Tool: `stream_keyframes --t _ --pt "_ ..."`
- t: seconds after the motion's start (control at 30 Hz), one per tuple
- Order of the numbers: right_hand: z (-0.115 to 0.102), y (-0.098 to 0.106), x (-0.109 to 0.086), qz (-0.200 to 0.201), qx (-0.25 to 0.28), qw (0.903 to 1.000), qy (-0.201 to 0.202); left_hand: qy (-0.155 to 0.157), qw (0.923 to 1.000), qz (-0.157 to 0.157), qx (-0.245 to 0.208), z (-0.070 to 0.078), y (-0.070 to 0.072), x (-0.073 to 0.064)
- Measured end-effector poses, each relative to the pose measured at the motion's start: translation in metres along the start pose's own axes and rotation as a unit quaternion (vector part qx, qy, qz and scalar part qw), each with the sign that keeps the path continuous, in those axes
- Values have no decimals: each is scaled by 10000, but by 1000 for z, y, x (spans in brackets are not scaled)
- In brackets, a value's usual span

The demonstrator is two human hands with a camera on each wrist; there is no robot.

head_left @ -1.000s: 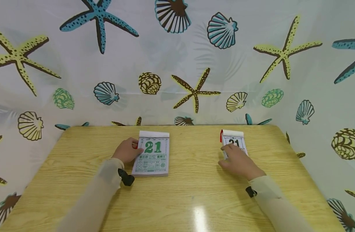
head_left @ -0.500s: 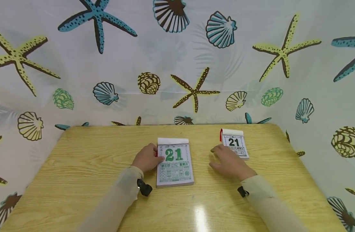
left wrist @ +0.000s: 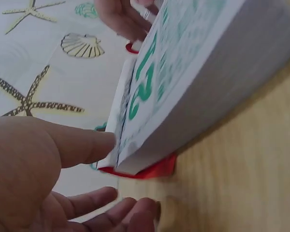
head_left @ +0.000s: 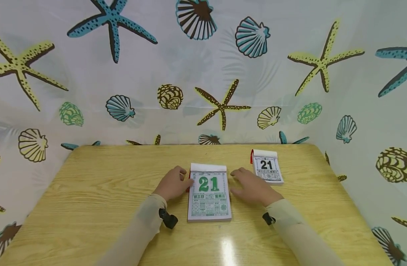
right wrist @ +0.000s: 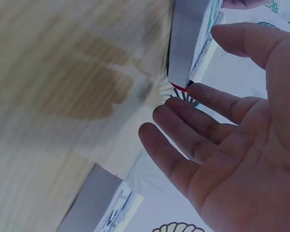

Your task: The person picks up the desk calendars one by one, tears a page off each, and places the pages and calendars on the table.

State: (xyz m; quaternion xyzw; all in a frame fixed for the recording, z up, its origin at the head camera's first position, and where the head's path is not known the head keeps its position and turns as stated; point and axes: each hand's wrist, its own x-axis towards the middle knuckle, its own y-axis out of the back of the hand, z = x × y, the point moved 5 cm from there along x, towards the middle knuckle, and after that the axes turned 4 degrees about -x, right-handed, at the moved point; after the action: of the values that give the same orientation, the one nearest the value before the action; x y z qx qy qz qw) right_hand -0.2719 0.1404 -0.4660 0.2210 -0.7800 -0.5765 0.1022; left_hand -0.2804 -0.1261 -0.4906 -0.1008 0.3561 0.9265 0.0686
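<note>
A thick tear-off calendar [head_left: 209, 201] with a large green 21 lies on the table between my hands. My left hand [head_left: 173, 185] is at its left edge; in the left wrist view, the thumb [left wrist: 94, 145] is at the white top binding and the other fingers are loosely spread below, apart from the pages. By the right edge is my right hand [head_left: 253, 187], its fingers extended and holding nothing. A red backing [left wrist: 157, 169] shows under the pad. Farther right lies a smaller tear-off calendar [head_left: 268, 174] with a black 21.
The wooden table [head_left: 107, 177] ends at a white cloth backdrop [head_left: 143, 74] printed with starfish and shells. Black wrist devices are strapped at both sleeves. A bright reflection [head_left: 228, 247] lies near the front of the tabletop.
The larger calendar has moved right and nearer with my left hand, which has loosened from it. My right hand has left the smaller calendar and moved left to the larger one's right side.
</note>
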Motion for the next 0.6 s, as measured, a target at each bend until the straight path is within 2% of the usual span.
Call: stream_keyframes --t 0.13,0.3,0.4,0.6 --pt "3 5 10 212 445 9987 -94 -217 9996 -19 -168 3 8 10" --pt "7 -3 26 154 975 9949 -202 -505 9977 -374 -240 9 4 19" --pt "9 -11 33 160 1147 9928 -298 -525 9971 -441 -327 8 0 23" --pt "8 -17 41 301 1732 9834 -447 -523 9971 -359 -427 6 -4 29"
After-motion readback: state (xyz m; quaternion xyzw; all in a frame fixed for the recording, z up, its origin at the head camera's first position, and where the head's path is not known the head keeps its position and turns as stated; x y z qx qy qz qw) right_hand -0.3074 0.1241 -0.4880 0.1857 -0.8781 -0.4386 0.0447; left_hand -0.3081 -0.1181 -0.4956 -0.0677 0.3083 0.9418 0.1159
